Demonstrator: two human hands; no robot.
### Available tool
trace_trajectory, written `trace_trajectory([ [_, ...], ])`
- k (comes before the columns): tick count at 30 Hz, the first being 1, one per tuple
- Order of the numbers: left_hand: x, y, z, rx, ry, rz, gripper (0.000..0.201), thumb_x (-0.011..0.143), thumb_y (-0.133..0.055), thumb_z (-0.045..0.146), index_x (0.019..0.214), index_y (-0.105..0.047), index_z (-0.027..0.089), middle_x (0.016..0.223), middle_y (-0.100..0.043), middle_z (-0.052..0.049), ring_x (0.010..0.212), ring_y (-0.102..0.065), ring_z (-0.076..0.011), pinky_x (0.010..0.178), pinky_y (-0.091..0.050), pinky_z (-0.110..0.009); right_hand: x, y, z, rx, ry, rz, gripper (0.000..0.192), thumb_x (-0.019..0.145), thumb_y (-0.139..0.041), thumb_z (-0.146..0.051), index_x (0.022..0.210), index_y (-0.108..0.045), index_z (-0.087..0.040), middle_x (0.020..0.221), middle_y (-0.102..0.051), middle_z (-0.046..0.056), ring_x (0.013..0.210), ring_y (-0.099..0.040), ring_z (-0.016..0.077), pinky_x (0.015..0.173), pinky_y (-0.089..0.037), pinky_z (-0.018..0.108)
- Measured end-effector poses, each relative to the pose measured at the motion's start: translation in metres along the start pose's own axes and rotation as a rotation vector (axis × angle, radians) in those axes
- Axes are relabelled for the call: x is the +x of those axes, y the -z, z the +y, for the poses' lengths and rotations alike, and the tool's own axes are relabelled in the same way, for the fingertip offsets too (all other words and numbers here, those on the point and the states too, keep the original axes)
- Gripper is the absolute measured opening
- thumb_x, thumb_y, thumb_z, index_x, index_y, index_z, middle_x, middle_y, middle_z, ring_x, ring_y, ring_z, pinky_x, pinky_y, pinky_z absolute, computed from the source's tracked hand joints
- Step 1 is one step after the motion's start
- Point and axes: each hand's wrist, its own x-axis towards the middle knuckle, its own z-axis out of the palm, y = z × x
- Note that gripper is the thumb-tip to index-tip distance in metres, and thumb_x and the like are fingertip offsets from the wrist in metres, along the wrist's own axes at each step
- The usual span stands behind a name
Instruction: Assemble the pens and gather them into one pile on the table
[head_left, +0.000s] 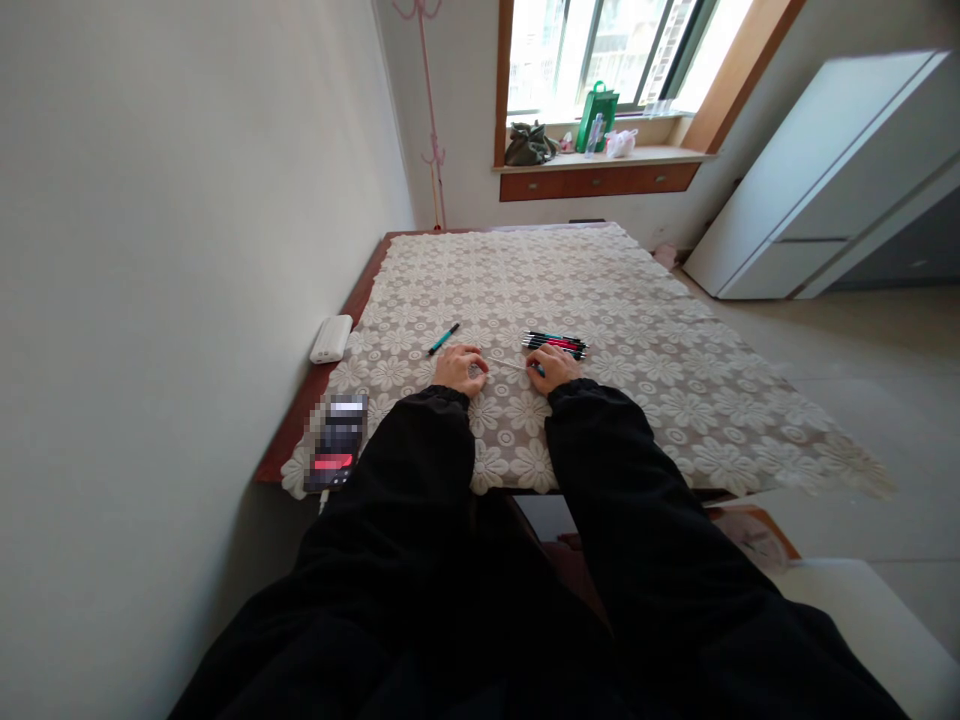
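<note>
My left hand (460, 370) rests on the lace tablecloth with thumb and fingers curled together; what they pinch is too small to make out. A thin whitish stick (507, 363) spans the gap between my two hands. At my right hand (555, 370), the fingers close on a small dark pen-like piece with a bluish tint (537, 369), mostly hidden by the fingers. Just beyond that hand lies a bundle of several pens (556, 342), black with teal and red parts. One teal and black pen (444, 339) lies alone, tilted, beyond my left hand.
The lace tablecloth (510, 280) covers a dark wooden table. On the left edge are a white power bank (331, 339) and a phone (337, 440) with a cable. A wall borders the left side. Bags (598, 118) stand on the windowsill; a white cabinet (817, 180) is right.
</note>
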Motion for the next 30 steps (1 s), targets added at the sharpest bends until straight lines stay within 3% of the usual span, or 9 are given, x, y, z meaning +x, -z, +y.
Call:
trace_trajectory([
  [12, 0.002, 0.000, 0.000, -0.077, -0.035, 0.024, 0.008, 0.080, -0.074, 0.025, 0.086, -0.080, 0.025, 0.121, -0.074, -0.005, 0.124, -0.060, -0.0280, 0.114, -0.044, -0.046, -0.001, 0.003, -0.003, 0.020, -0.037, 0.033, 0.017, 0.086, -0.065, -0.031, 0.098, -0.074, -0.022, 0.105, -0.070, 0.011, 0.107, -0.059, 0.0305, 0.092, -0.046, 0.043],
  [16, 0.003, 0.004, 0.002, -0.154, -0.013, 0.083, 0.014, 0.086, -0.067, 0.023, 0.095, -0.078, 0.024, 0.106, -0.076, -0.006, 0.111, -0.063, -0.0252, 0.106, -0.050, -0.040, -0.001, 0.002, 0.000, 0.014, -0.077, 0.040, 0.016, 0.078, -0.067, -0.025, 0.093, -0.072, -0.022, 0.104, -0.070, 0.011, 0.106, -0.060, 0.0310, 0.091, -0.046, 0.043],
  [20, 0.003, 0.007, 0.003, -0.220, -0.017, 0.070, 0.030, 0.091, -0.060, 0.021, 0.116, -0.076, 0.024, 0.099, -0.076, -0.005, 0.100, -0.063, -0.0225, 0.095, -0.054, -0.036, -0.001, 0.003, 0.004, 0.052, -0.066, 0.048, 0.019, 0.076, -0.061, -0.016, 0.091, -0.069, -0.021, 0.101, -0.070, 0.012, 0.103, -0.061, 0.0302, 0.093, -0.048, 0.043],
  [25, 0.001, 0.008, 0.006, -0.289, -0.043, 0.085, 0.020, 0.091, -0.062, 0.027, 0.103, -0.078, 0.024, 0.099, -0.076, -0.005, 0.099, -0.065, -0.0209, 0.092, -0.054, -0.035, -0.001, 0.011, -0.006, 0.322, 0.014, 0.170, 0.030, 0.082, -0.053, -0.016, 0.109, -0.064, -0.021, 0.104, -0.071, 0.010, 0.095, -0.064, 0.0250, 0.092, -0.051, 0.040],
  [30, 0.005, 0.006, 0.009, -0.522, 0.021, 0.208, 0.016, 0.087, -0.069, 0.034, 0.097, -0.074, 0.022, 0.098, -0.079, -0.004, 0.090, -0.069, -0.0176, 0.081, -0.054, -0.032, 0.007, 0.007, -0.042, 0.688, 0.019, 0.208, 0.030, 0.085, -0.059, -0.033, 0.114, -0.057, -0.025, 0.099, -0.070, 0.005, 0.087, -0.065, 0.0204, 0.083, -0.053, 0.037],
])
